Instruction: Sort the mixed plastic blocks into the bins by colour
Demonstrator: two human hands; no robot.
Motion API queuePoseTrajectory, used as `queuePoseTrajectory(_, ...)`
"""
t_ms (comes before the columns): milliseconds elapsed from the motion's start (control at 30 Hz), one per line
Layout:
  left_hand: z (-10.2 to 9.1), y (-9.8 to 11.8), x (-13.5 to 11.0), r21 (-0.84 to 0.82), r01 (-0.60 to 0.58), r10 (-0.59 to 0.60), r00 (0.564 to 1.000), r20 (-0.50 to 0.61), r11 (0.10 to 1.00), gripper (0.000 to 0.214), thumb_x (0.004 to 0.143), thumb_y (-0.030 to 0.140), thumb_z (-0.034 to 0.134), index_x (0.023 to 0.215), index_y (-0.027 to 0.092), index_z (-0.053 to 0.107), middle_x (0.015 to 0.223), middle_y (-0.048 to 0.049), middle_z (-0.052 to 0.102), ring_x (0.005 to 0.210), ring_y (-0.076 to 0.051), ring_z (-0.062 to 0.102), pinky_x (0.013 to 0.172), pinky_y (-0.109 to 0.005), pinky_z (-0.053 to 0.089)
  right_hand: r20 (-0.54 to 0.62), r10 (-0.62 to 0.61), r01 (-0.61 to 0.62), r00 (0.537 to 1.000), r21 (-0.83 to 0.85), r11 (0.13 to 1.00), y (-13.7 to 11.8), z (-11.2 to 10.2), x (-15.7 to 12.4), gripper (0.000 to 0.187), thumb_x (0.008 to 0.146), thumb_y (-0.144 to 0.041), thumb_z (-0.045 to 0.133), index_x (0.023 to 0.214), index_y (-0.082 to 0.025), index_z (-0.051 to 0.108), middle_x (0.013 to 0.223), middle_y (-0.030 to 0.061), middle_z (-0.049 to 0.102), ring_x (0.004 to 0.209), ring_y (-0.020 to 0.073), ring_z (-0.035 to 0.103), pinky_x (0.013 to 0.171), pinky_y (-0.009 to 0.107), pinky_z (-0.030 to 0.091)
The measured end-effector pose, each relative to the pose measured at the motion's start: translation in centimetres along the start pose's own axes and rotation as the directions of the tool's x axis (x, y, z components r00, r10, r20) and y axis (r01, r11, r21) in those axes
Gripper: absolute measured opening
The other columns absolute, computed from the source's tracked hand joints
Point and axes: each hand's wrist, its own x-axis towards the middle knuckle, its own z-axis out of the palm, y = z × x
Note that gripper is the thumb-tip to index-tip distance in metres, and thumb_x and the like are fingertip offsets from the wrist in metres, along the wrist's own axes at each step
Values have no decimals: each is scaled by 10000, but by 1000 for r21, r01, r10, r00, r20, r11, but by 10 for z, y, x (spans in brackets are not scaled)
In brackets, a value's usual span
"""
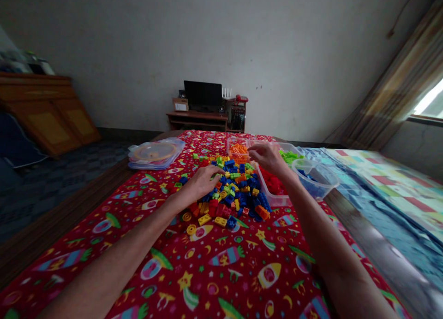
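A heap of small plastic bricks [233,192] in blue, red, yellow, green and orange lies on a red rocket-print cloth [221,263]. My left hand [200,180] rests palm down on the heap's left side, its fingers curled into the bricks. My right hand [265,156] hovers above the far edge of the heap beside a clear tub of orange bricks [238,150], fingertips pinched together; what they hold is too small to make out. A clear tub [277,199] with red bricks and one with green bricks [290,156] stand under my right forearm.
A round clear tub with blue bricks [316,178] sits at the right edge of the cloth. Stacked clear lids [155,154] lie at the far left. Beyond are a low desk with a monitor [204,97], a wooden cabinet [51,111] and a bed [391,185].
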Motion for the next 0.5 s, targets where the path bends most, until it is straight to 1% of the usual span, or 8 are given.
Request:
queuePoseTrajectory(67, 5, -6, -2, 66, -76, 77, 997, -11, 995, 282, 826, 262, 477, 1007, 180, 677, 1099, -88, 662, 1072, -238, 587, 991, -376, 425, 96, -57, 58, 994, -4, 998, -18, 13, -9, 257, 857, -217, 475, 963, -141, 697, 804, 67, 701, 699, 135, 611, 652, 240, 420)
queuePoseTrajectory(133, 10, -12, -4, 100, -113, 114, 994, 3, 989, 316, 825, 265, 496, 1078, 156, 652, 1177, -118, 621, 1156, -260, 532, 1034, -405, 384, 189, -84, 104, 978, -96, 990, -29, 24, -15, 243, 847, -186, 486, 976, -148, 688, 823, 73, 696, 722, 141, 599, 661, 242, 409)
queuePoseTrajectory(167, 12, -14, -5, 112, -120, 119, 993, 24, 986, 335, 823, 264, 507, 1109, 150, 638, 1203, -125, 605, 1186, -266, 509, 1045, -412, 371, 230, -78, 118, 970, -164, 979, -32, 28, -18, 251, 840, -164, 485, 996, -147, 680, 848, 84, 693, 746, 150, 598, 675, 249, 409)
queuePoseTrajectory(233, 16, -16, -6, 140, -126, 116, 990, 77, 982, 352, 823, 245, 517, 1149, 158, 616, 1220, -122, 595, 1205, -267, 490, 1051, -417, 363, 296, -36, 126, 954, -290, 949, -31, 38, -22, 282, 833, -133, 473, 1043, -141, 661, 912, 112, 687, 805, 178, 601, 718, 270, 415)
queuePoseTrajectory(300, 17, -15, -7, 173, -150, 130, 984, 123, 973, 354, 823, 213, 521, 1167, 177, 599, 1212, -106, 598, 1182, -259, 504, 1041, -415, 370, 351, -9, 145, 936, -362, 921, -27, 47, -27, 298, 835, -132, 470, 1076, -135, 645, 984, 133, 676, 874, 205, 601, 765, 293, 423)
queuePoseTrajectory(400, 18, -13, -8, 225, -189, 163, 978, 127, 956, 334, 814, 193, 548, 1145, 171, 588, 1166, -108, 605, 1115, -262, 531, 1005, -418, 393, 397, -38, 200, 917, -375, 905, -18, 56, -31, 296, 841, -127, 475, 1090, -119, 635, 1063, 153, 656, 954, 220, 584, 829, 306, 418)
queuePoseTrajectory(433, 18, -13, -8, 239, -191, 166, 979, 120, 952, 311, 809, 197, 562, 1117, 164, 592, 1129, -112, 612, 1090, -267, 538, 986, -420, 404, 397, -50, 207, 917, -364, 908, -17, 58, -32, 294, 843, -116, 468, 1084, -111, 636, 1056, 157, 656, 948, 215, 583, 827, 300, 417)
queuePoseTrajectory(500, 19, -14, -8, 254, -178, 156, 982, 106, 951, 245, 794, 210, 591, 1034, 163, 602, 1043, -107, 623, 1047, -276, 547, 947, -421, 424, 397, -71, 209, 915, -316, 925, -15, 58, -31, 280, 840, -104, 465, 1050, -105, 650, 981, 146, 671, 881, 197, 588, 774, 277, 419)
